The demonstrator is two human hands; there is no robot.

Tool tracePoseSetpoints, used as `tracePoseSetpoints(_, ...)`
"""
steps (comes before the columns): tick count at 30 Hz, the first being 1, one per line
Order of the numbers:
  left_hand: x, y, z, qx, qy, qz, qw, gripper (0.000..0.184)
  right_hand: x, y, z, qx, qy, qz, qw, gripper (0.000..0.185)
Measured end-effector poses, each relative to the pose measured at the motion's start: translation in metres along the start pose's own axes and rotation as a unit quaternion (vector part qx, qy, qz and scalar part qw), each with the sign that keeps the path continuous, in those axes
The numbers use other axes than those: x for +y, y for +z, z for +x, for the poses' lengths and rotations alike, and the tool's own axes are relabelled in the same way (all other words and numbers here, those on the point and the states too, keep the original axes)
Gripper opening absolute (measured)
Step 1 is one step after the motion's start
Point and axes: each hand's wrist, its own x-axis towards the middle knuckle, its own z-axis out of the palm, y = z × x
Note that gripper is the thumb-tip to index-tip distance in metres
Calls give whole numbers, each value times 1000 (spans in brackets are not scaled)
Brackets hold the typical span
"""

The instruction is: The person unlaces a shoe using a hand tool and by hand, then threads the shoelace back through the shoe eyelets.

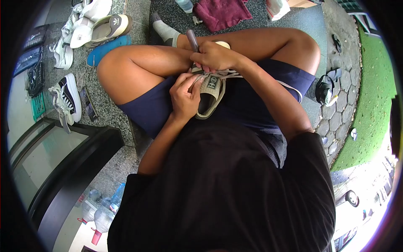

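Observation:
A beige sneaker (212,90) lies across my lap, its opening toward my body and a dark label on its tongue. White laces (228,74) hang loose from it toward the right. My left hand (184,94) is closed at the left side of the shoe, fingers pinching the lace near the eyelets. Above it, my right hand (216,56) wraps round a tool with a thick grey handle (192,40), which slants down toward the upper of the sneaker. My fingers hide the tool's working end.
Several shoes stand at the left, among them a black-and-white sneaker (71,96) and a beige one (113,29), with a blue insole (107,49) nearby. A maroon cloth (220,14) and a bottle (184,5) lie ahead. Sandals (327,87) rest on the paving at right.

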Motion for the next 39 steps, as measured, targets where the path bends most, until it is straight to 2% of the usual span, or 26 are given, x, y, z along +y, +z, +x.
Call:
tracePoseSetpoints(2, -1, -1, 0, -7, -3, 9, 1000, 14, 3, 2, 0, -6, -47, -63, 997, 45)
tracePoseSetpoints(4, -3, -2, 2, -30, 50, 28, 998, 18, 12, 3, -3, 7, -55, -59, 997, 45)
tracePoseSetpoints(5, -3, -1, 6, -24, 48, 27, 998, 18, 16, 5, -4, 87, -31, 39, 995, 44)
tracePoseSetpoints(6, -4, -1, 7, -30, 89, 54, 994, 19, 20, 6, -4, 163, -5, 135, 977, 44)
tracePoseSetpoints(7, -4, -2, 4, -38, 126, 82, 988, 21, 25, 6, -4, 182, -10, 220, 958, 43)
tracePoseSetpoints(12, -1, 1, -2, -25, 117, 85, 989, 25, 21, 3, -25, 157, -6, 164, 974, 40)
tracePoseSetpoints(14, -1, 0, -2, -10, 116, 83, 990, 26, 15, 2, -32, 139, -35, 139, 980, 40)
tracePoseSetpoints(22, -1, 0, 1, -2, 131, 49, 990, 25, 24, 6, -36, 105, -65, 124, 985, 34)
tracePoseSetpoints(35, -4, 0, 1, -1, 128, 43, 991, 22, 27, 13, -35, 125, -87, 67, 986, 33)
tracePoseSetpoints(37, -3, -1, -1, -9, 124, 55, 991, 19, 30, 14, -36, 121, -111, -28, 986, 28)
tracePoseSetpoints(38, -4, -1, -2, -8, 123, 56, 991, 19, 31, 18, -37, 120, -111, -27, 986, 28)
tracePoseSetpoints(39, -5, -1, -5, -13, 113, 61, 992, 20, 31, 23, -38, 132, -166, -59, 975, 24)
